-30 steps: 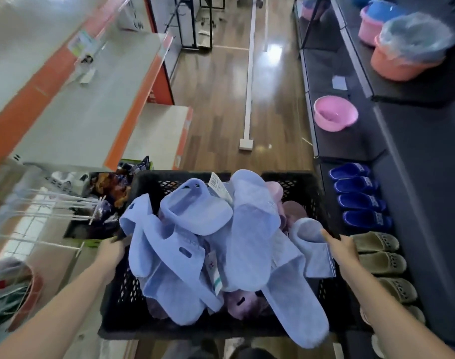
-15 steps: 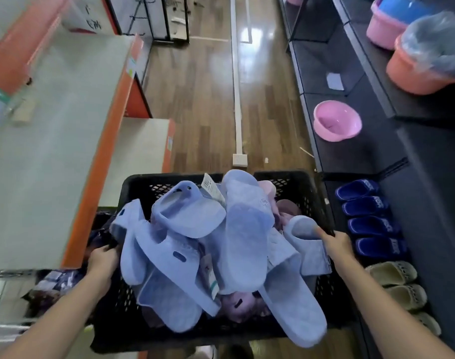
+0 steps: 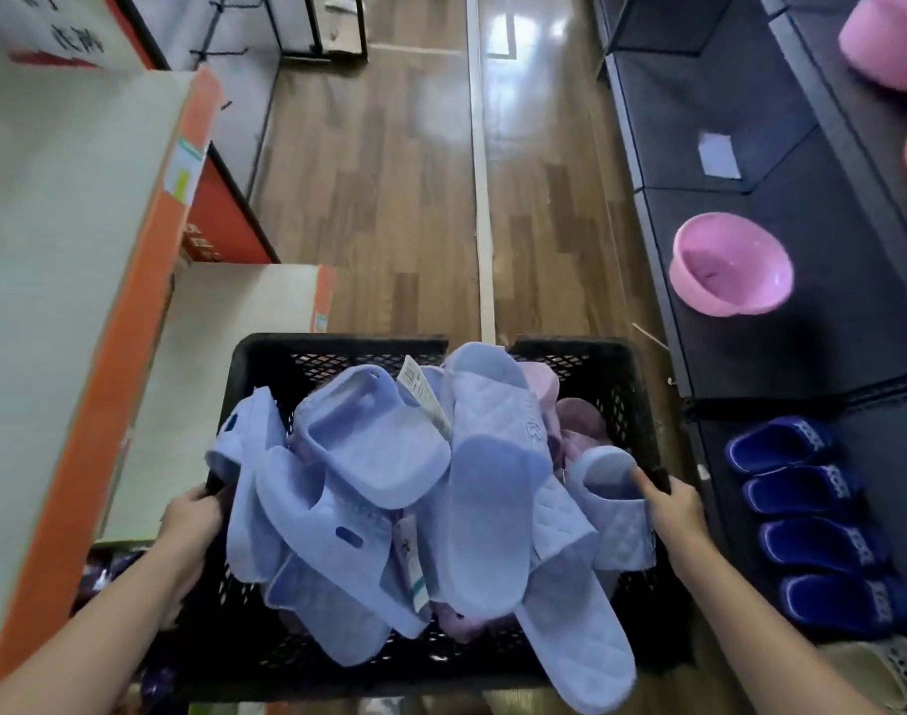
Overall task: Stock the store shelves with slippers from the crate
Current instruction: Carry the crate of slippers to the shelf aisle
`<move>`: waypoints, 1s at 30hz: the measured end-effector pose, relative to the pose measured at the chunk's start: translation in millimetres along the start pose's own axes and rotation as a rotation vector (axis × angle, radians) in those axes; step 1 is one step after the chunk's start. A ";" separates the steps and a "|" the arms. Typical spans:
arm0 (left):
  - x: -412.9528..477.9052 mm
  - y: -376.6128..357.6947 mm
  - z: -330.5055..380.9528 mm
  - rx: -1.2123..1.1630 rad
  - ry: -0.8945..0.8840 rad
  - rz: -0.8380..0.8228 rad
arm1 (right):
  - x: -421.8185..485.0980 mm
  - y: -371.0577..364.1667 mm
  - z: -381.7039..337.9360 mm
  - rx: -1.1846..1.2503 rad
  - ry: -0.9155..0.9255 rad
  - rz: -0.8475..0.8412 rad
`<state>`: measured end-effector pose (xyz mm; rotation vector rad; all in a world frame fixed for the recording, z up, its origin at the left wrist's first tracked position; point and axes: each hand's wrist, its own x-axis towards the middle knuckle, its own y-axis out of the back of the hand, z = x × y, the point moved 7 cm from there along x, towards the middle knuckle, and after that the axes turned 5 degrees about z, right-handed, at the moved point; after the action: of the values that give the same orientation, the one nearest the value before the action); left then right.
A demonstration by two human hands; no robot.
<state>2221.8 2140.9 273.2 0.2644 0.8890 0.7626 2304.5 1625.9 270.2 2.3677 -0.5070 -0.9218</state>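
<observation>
Though the view blurs, the latticed crate (image 3: 338, 349) holds seemingly quilted slippers (image 3: 492, 487).

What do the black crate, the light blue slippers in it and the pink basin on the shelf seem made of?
The black crate: rigid moulded plastic, matt, going by its open diamond-lattice walls. The light blue slippers: probably soft foam or rubbery plastic, matt, with a moulded quilted texture. The pink basin: smooth plastic, slightly glossy, with pale highlights inside.

Matt black plastic mesh crate (image 3: 616, 374), quilted soft-looking blue slippers (image 3: 492, 487), glossy wood-look floor (image 3: 389, 198), shiny pink plastic basin (image 3: 732, 263).
</observation>
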 end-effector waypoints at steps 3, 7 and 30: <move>46.3 -37.7 7.9 0.040 -0.026 -0.052 | 43.4 -32.6 2.9 0.003 -0.006 0.017; 112.4 -89.1 3.9 0.078 -0.042 -0.080 | 96.8 -80.4 16.5 0.013 -0.013 0.025; 260.0 -187.8 -84.7 0.115 -0.013 -0.138 | 212.8 -228.4 110.5 -0.010 0.019 0.129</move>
<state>2349.5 2180.2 -30.4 0.3058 0.9299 0.5824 2407.6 1655.6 -43.1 2.3024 -0.6381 -0.8416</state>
